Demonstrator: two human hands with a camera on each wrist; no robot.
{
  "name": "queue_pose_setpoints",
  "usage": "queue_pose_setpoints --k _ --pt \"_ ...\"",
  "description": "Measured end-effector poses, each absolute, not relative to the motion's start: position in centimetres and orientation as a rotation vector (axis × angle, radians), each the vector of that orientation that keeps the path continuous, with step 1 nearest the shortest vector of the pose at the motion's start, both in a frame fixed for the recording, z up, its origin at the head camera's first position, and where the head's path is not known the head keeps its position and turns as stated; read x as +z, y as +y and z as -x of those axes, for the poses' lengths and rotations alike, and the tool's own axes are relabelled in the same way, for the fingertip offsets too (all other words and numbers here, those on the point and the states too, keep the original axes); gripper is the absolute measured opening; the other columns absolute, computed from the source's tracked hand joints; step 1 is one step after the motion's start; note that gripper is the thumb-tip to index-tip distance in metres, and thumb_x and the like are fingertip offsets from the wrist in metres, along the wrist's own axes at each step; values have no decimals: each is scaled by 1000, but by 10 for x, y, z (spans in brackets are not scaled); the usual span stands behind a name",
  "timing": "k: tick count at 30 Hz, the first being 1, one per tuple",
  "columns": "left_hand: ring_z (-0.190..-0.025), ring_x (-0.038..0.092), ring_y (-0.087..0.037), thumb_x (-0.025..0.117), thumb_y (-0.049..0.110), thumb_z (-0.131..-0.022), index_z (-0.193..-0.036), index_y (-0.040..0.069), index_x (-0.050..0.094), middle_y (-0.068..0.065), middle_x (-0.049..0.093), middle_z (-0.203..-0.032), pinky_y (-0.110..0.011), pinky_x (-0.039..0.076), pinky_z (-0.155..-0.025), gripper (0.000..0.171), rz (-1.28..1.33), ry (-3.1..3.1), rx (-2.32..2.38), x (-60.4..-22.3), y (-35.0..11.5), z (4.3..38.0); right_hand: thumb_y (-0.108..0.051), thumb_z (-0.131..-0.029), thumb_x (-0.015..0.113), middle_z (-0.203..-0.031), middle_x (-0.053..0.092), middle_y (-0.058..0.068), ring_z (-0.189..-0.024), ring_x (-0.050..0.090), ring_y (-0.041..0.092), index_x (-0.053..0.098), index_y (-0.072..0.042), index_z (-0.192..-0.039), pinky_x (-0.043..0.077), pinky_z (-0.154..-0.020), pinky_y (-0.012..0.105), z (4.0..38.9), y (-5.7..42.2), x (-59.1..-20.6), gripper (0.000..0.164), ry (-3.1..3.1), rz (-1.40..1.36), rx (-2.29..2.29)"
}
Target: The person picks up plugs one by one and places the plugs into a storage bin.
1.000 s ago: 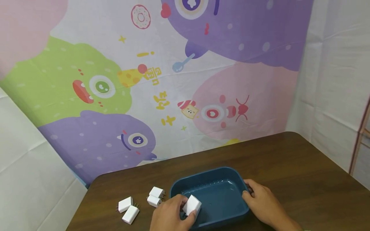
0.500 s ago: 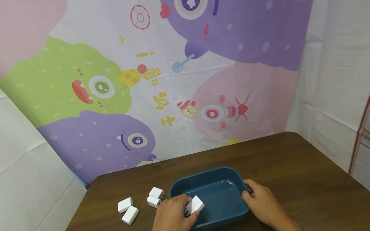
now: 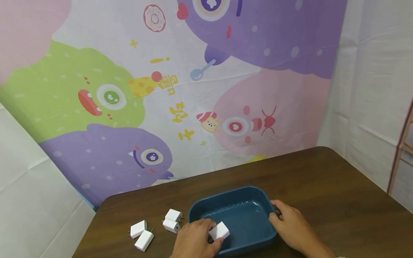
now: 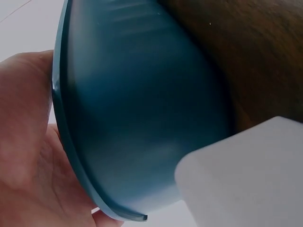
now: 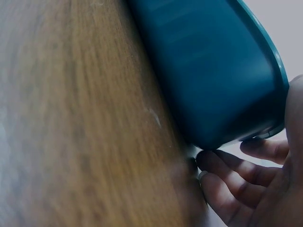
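Note:
A white charger plug (image 3: 219, 231) is pinched between the thumb and fingers of my left hand (image 3: 195, 239). It is held over the left part of a dark blue plastic bin (image 3: 238, 247). In the left wrist view my left hand (image 4: 28, 146) reaches over the rim of the bin (image 4: 142, 94), and its fingertips are hidden behind the wall. My right hand (image 3: 295, 229) grips the right side of the bin, thumb at the rim. From the right wrist, the fingers (image 5: 232, 177) curl by the outside of the bin wall (image 5: 213, 71).
Left of the bin, two white charger plugs (image 3: 173, 215) lie close together. Farther left, two more plugs (image 3: 144, 240) lie with prongs showing. A large white block (image 4: 251, 175) fills the left wrist view's lower right. A brown wooden table (image 3: 322, 186) stands before a cartoon-printed cloth (image 3: 193, 154).
My left hand has moved slightly right, and the charger plug has tilted and shifted right over the bin. My right hand keeps its grip on the bin.

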State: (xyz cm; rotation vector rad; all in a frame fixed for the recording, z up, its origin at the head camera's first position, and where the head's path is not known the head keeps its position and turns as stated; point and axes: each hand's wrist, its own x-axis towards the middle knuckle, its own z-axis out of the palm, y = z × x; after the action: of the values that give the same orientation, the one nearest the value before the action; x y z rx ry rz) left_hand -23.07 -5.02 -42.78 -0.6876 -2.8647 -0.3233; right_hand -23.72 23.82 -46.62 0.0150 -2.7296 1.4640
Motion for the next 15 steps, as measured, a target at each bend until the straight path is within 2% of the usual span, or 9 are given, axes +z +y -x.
queue_pose_setpoints --k 7,15 --pt "-76 58 -8 78 47 -80 -100 20 74 8 69 -91 -37 48 -68 34 682 -2932 -339 -426 -49 232 -17 -97 59 -102 64 1 -86 62 11 61 -6 -131 50 -73 33 237 238 -465 35 -2731 -19 1461" --pt "-75 58 -8 76 47 -81 -102 20 73 10 66 -89 -37 49 -68 33 708 -2963 -395 -425 -50 233 -16 -97 59 -101 64 1 -84 61 11 62 -7 -130 50 -73 32 237 238 -465 35 -2734 -16 1445"
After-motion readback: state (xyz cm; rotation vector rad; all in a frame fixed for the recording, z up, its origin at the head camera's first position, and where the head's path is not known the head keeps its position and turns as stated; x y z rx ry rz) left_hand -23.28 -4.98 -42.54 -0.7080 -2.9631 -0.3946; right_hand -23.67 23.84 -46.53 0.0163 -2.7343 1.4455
